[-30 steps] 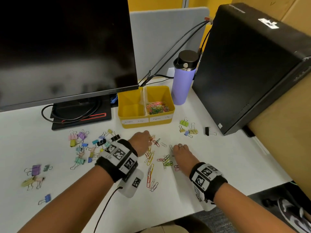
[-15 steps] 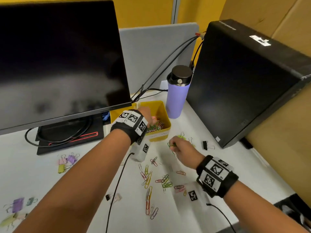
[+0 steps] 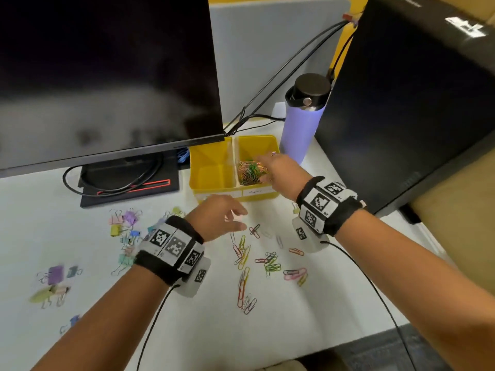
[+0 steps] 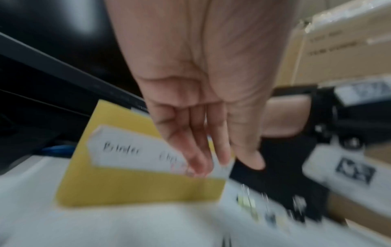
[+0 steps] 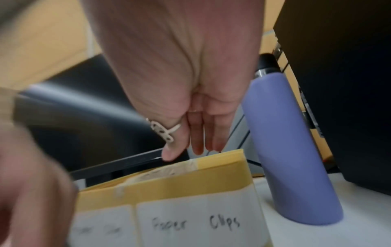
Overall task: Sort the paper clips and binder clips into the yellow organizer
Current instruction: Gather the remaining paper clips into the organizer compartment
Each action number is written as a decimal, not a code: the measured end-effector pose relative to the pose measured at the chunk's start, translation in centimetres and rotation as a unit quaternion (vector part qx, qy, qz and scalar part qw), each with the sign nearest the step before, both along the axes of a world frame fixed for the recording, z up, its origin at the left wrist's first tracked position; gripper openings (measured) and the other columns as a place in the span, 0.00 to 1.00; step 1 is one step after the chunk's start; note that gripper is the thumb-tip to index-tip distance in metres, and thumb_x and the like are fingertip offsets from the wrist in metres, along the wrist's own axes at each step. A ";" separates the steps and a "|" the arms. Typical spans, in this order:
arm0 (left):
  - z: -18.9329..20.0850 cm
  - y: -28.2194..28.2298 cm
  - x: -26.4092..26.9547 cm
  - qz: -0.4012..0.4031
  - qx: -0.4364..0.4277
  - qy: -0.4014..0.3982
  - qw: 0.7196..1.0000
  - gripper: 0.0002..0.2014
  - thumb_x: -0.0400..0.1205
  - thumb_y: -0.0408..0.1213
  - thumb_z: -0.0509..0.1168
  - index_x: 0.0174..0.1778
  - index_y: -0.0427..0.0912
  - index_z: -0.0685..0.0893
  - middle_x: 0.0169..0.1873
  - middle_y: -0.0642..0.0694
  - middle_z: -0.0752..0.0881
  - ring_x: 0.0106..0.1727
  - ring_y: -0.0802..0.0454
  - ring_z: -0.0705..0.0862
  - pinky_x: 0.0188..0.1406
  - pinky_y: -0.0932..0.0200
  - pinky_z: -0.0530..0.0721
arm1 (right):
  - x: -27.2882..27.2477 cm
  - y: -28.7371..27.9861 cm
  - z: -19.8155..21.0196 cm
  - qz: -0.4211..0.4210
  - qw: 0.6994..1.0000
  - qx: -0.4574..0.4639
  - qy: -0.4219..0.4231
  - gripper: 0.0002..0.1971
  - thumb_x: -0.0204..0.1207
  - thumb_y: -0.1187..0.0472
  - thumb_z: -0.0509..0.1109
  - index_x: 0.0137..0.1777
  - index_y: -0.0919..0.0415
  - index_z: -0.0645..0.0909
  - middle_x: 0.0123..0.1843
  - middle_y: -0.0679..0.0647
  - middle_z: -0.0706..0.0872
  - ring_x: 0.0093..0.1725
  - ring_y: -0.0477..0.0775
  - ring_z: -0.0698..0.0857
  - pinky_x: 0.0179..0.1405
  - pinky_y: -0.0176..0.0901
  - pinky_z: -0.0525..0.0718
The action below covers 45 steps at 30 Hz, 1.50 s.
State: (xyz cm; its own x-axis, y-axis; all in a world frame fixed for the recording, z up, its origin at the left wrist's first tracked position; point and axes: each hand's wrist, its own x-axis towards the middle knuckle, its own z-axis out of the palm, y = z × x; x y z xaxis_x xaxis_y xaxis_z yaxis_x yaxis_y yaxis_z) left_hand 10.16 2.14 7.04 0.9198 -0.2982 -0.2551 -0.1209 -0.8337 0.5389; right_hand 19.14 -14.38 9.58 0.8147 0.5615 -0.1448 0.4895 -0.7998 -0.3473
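The yellow organizer point(image 3: 214, 148) stands under the monitor's edge; its front labels read "Binder Clips" point(image 4: 135, 150) and "Paper Clips" point(image 5: 194, 224). The left compartment is bare, and the right one holds a heap of coloured paper clips point(image 3: 250, 171). My right hand point(image 3: 263, 168) hovers over that heap with fingers point(image 5: 197, 142) straight and pointing down, nothing visible in them. My left hand point(image 3: 238, 218) is low over the table just in front of the organizer, its fingers point(image 4: 196, 150) extended and empty. Loose paper clips point(image 3: 269, 262) lie between my forearms. Pastel binder clips point(image 3: 124, 223) are scattered to the left.
A black monitor point(image 3: 107, 76) on a flat base point(image 3: 128, 183) with cables overhangs the organizer's back left. A purple bottle point(image 3: 302, 124) stands right of the organizer, beside a black computer tower point(image 3: 415, 103). The table's front edge runs under my forearms.
My left hand has drawn back from the organizer's paper clip compartment to the table in front. My right hand has risen from the table and moved over that compartment.
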 end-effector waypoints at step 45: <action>-6.4 -5.1 -11.0 0.046 0.110 0.074 0.990 0.42 0.74 0.41 0.71 0.80 0.43 0.53 0.72 0.41 0.63 0.70 0.45 0.66 0.71 0.53 0.72 | -14.1 -8.3 -8.8 -0.128 0.982 -0.019 0.137 0.34 0.66 0.60 0.78 0.71 0.62 0.67 0.66 0.63 0.72 0.66 0.60 0.74 0.65 0.44 0.73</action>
State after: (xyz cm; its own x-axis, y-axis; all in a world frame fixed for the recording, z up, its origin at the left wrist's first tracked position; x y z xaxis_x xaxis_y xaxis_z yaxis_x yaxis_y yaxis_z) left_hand -0.82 -2.92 0.67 0.8882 -0.1378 -0.4383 0.0267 -0.9369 0.3486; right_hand 5.04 -22.69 0.81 0.8557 0.3336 -0.3954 0.1631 -0.8993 -0.4057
